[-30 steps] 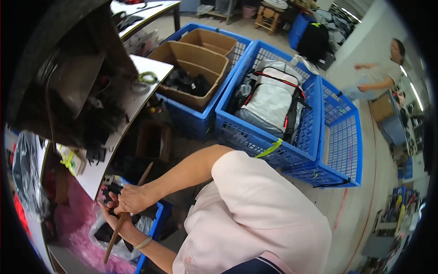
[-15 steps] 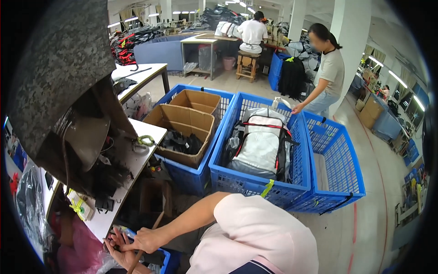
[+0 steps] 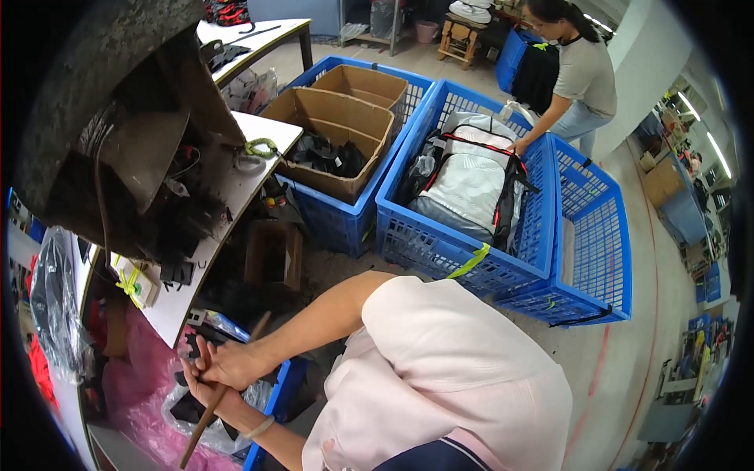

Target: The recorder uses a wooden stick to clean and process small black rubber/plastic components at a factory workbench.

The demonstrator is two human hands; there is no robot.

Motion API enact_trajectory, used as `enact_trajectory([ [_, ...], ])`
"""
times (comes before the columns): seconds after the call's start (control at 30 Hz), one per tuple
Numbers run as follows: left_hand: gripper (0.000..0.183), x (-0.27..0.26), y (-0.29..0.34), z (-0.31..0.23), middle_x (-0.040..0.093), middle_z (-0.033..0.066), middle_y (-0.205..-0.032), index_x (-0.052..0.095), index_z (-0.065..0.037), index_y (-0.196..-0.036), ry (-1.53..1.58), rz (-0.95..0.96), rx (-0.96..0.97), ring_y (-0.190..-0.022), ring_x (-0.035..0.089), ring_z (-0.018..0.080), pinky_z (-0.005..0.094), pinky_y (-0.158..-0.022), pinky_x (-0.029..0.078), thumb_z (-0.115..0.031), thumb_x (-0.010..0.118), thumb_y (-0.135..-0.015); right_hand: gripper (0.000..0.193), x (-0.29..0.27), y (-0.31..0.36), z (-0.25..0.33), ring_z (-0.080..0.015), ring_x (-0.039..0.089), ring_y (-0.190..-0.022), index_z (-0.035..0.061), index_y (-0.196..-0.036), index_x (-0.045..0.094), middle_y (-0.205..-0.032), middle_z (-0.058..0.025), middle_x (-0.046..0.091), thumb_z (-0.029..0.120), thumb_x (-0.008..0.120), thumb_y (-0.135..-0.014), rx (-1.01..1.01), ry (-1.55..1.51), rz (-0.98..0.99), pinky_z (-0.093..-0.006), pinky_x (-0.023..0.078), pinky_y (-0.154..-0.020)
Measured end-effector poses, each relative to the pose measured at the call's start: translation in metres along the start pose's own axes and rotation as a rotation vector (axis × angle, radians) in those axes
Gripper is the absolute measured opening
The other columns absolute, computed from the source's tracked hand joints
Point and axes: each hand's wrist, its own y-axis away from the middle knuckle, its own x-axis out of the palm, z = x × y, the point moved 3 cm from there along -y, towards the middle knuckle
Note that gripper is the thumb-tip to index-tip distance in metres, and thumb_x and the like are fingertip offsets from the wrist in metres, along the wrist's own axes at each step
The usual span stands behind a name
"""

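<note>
At the lower left my two hands meet, close beside the corner of a white worktable [image 3: 169, 318]. My left hand [image 3: 196, 385] is turned palm up, with fingers stretched out and apart; a band circles its wrist. Over its palm lies my right hand [image 3: 237, 364], fingers drawn together. Whatever they may hold is hidden. A thin brown wooden stick [image 3: 206, 428] slants across my left wrist and behind my right hand; I cannot tell whether either hand grips it. Under my hands are clear plastic bags [image 3: 259, 395] with dark pieces, in a blue crate [image 3: 280, 392].
Dark metal machinery [image 3: 118, 141] overhangs the worktable. Beyond my arm, a blue basket [image 3: 338, 228] holds cardboard boxes, another basket [image 3: 471, 263] a white-grey backpack [image 3: 463, 184]. A co-worker [image 3: 577, 59] leans over it. Pink plastic sheeting [image 3: 141, 369] lies beside the blue crate.
The view has tipped downward. My right hand has moved further over my left palm, covering a dark spot seen there before. The co-worker has bent forward, reaching onto the backpack.
</note>
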Motion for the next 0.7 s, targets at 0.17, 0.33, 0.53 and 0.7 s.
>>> enact_trajectory([
  [0.17, 0.046, -0.011, 0.0, -0.006, 0.056, 0.028, -0.116, 0.051, 0.0, -0.124, -0.025, 0.023, -0.1, -0.112, 0.054, 0.0359, 0.0466, -0.097, 0.041, -0.033, 0.041, -0.093, 0.028, 0.009, -0.028, -0.006, -0.0368, 0.062, -0.075, 0.0093, -0.091, 0.054, -0.081, -0.0167, 0.062, 0.021, 0.064, -0.068, -0.145, -0.046, 0.136, -0.0471, 0.05, -0.065],
  [0.33, 0.037, -0.003, 0.011, -0.062, 0.066, 0.0111, -0.101, 0.049, -0.012, -0.069, 0.652, -0.237, -0.077, -0.113, 0.055, 0.0279, 0.0499, -0.104, 0.027, -0.043, 0.052, -0.091, 0.064, -0.073, 0.017, 0.031, -0.0275, 0.063, -0.069, 0.0152, -0.137, 0.037, -0.09, -0.0158, 0.062, 0.03, 0.065, -0.081, 0.214, -0.269, 0.275, -0.0363, 0.048, -0.066],
  [0.53, 0.041, 0.0, 0.035, -0.069, 0.066, 0.0097, -0.092, 0.046, -0.014, -0.069, 0.652, -0.4, -0.018, -0.112, 0.055, 0.0251, 0.0424, -0.104, 0.026, -0.049, 0.052, -0.09, 0.044, -0.076, 0.052, 0.009, -0.0193, 0.054, -0.063, 0.0162, -0.131, 0.051, -0.079, -0.0102, 0.057, 0.004, 0.052, -0.088, 0.233, -0.307, 0.187, -0.0297, 0.046, -0.063],
  [0.7, 0.042, -0.002, 0.042, -0.07, 0.067, 0.0148, -0.081, 0.046, -0.013, -0.063, 0.488, -0.463, 0.096, -0.1, 0.062, 0.0306, 0.0422, -0.096, 0.037, -0.044, 0.054, -0.09, 0.042, -0.076, 0.048, 0.013, -0.0114, 0.052, -0.063, 0.0128, -0.129, 0.053, -0.081, -0.0065, 0.061, -0.001, 0.051, -0.089, 0.181, -0.252, 0.223, -0.0231, 0.045, -0.06],
])
